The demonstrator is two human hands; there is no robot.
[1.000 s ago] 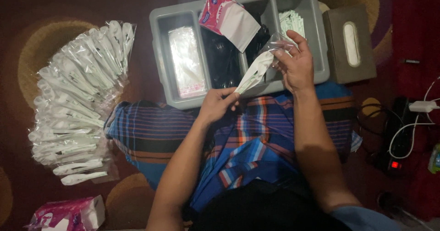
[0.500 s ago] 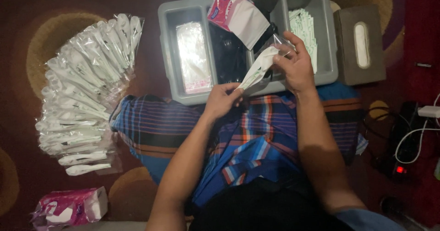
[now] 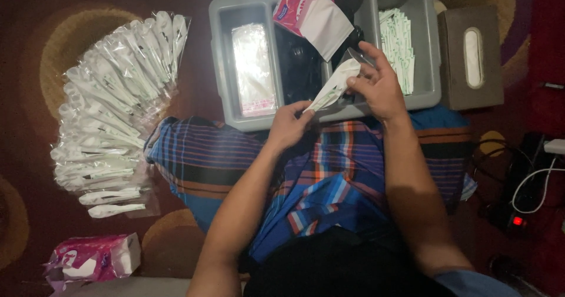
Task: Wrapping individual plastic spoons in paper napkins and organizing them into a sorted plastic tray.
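1. Hands meet near the upper middle of the frame, over the front edge of a grey divided tray (image 3: 226, 105), and share one white plastic spoon in a clear wrapper (image 3: 333, 86).
2. The left hand (image 3: 289, 126) sits just below and left of the spoon, its fingers curled narrow, pinching the lower end of the wrapped handle between thumb and fingertips.
3. The right hand (image 3: 381, 85) is up and to the right, its fingers closed around the bowl end of the spoon, with the index finger raised along the clear wrapper's top.
4. The spoon runs on a slant, handle down-left and bowl up-right, held clear of the tray, in front of the tray's dark middle compartment.
5. The tray lies across the top centre of the frame: its left compartment holds a stack of clear packets (image 3: 253, 70), and its right compartment holds a bundle of white-and-green sachets (image 3: 400, 47).
6. A pink and white tissue pack (image 3: 309, 14) lies tilted across the tray's top dividers, just above the right hand.
7. A brown tissue box (image 3: 471, 58) with an oval slot stands touching the tray's right side.
8. A fanned heap of wrapped white spoons (image 3: 112, 108) fills the left of the frame on the dark red carpet, well apart from both hands.
9. A second pink tissue pack (image 3: 94, 261) lies at the lower left corner.
10. A blue striped cloth (image 3: 329, 179) covers the person's lap beneath both forearms.
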